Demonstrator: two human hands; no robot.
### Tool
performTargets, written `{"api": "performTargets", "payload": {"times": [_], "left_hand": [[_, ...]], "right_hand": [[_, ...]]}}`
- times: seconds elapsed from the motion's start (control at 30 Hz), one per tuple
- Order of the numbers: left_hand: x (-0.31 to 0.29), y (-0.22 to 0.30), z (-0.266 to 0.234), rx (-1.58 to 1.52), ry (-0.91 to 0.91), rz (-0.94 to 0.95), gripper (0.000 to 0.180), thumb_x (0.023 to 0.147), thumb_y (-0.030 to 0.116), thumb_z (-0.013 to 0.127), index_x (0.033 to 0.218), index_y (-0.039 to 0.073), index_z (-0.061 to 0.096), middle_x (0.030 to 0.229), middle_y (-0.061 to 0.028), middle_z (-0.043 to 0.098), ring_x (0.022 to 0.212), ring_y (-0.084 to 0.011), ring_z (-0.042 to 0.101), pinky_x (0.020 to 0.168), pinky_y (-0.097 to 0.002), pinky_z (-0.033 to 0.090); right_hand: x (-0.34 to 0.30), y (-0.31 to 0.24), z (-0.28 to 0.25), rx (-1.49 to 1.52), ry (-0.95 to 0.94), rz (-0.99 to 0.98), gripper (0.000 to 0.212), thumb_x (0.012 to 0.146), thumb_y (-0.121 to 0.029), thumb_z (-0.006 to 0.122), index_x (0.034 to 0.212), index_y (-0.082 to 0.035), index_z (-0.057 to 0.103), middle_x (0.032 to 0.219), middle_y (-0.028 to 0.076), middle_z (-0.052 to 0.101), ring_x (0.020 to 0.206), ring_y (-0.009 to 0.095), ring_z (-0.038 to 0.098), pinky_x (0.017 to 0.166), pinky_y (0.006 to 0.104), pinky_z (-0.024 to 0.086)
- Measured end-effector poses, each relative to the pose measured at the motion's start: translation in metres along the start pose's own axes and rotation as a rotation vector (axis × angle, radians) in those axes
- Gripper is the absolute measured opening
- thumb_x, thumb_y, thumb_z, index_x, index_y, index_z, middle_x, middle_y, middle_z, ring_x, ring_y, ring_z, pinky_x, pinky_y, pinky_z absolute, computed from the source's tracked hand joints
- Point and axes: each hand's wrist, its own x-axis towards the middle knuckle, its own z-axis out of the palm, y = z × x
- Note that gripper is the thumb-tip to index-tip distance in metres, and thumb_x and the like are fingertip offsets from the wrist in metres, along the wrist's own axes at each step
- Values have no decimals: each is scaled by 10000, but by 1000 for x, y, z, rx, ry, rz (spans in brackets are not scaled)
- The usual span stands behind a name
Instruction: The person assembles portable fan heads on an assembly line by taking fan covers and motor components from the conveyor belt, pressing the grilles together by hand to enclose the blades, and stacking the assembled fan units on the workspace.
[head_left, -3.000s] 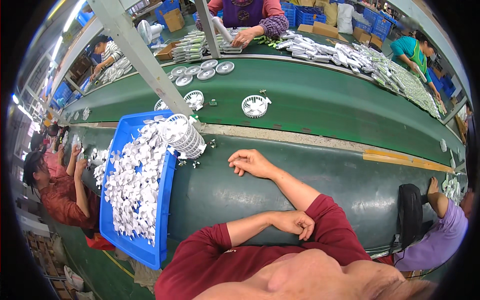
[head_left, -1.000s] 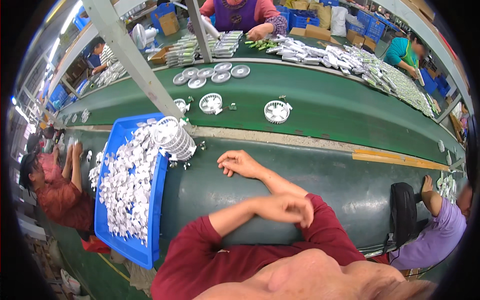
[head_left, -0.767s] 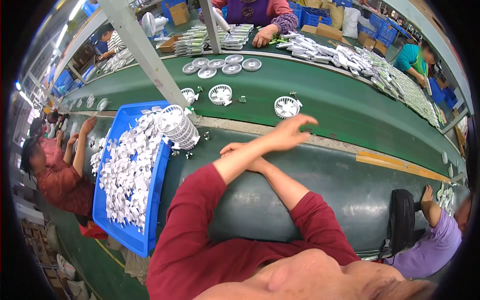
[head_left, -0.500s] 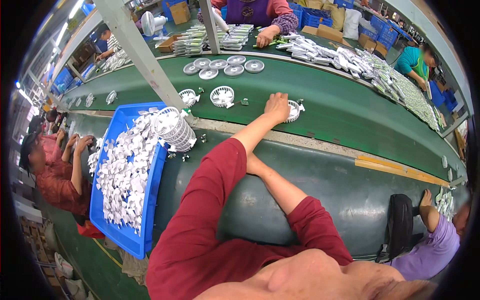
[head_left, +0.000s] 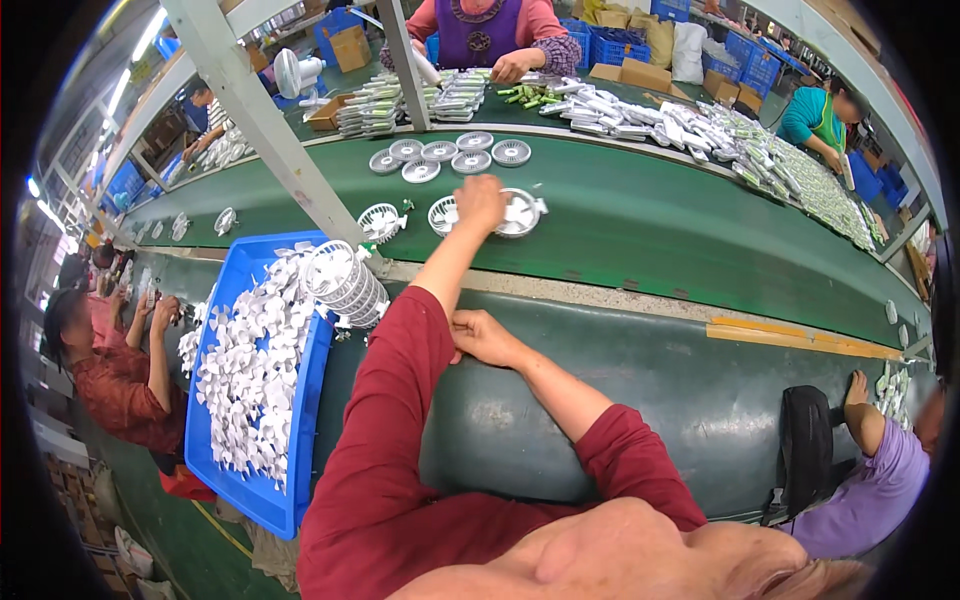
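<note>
A busy workshop spreads out around me: a green belt (head_left: 680,250) runs along the far edge of a dark green table (head_left: 700,420). Near the belt's near edge, my left hand (head_left: 482,203) lies over two white fan cages, the right cage (head_left: 524,215) and the left cage (head_left: 440,215). The back of the hand covers its fingertips, so I cannot tell whether that grip is closed on either. My right hand (head_left: 482,337) rests on the table beside the left sleeve, fingers loosely curled; what they may hold I cannot see.

I'd judge it best to take a cage by its outer rim, keeping off the blades and the small part jutting from its side. Leftward, the third cage (head_left: 379,222) sits just beside the foot of a grey post (head_left: 265,130), which could snag a wide sweep. A stack of cages (head_left: 350,285) stands at the blue tray (head_left: 306,450) of white blades (head_left: 250,390); my left elbow should clear both. Flat round grilles (head_left: 440,151) lie toward the belt's far edge.
</note>
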Motion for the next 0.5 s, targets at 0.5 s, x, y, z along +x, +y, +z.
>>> {"api": "performTargets", "payload": {"times": [0.5], "left_hand": [[-14, -95, 9, -214, -209, -95, 294, 831, 288, 593, 939, 14, 595, 1007, -225, 625, 994, -402, 580, 847, -476, 455]], "right_hand": [[0, -1, 0, 79, 0, 71, 203, 941, -84, 516, 1091, 36, 581, 932, 105, 637, 740, 133, 628, 636, 258, 540]]}}
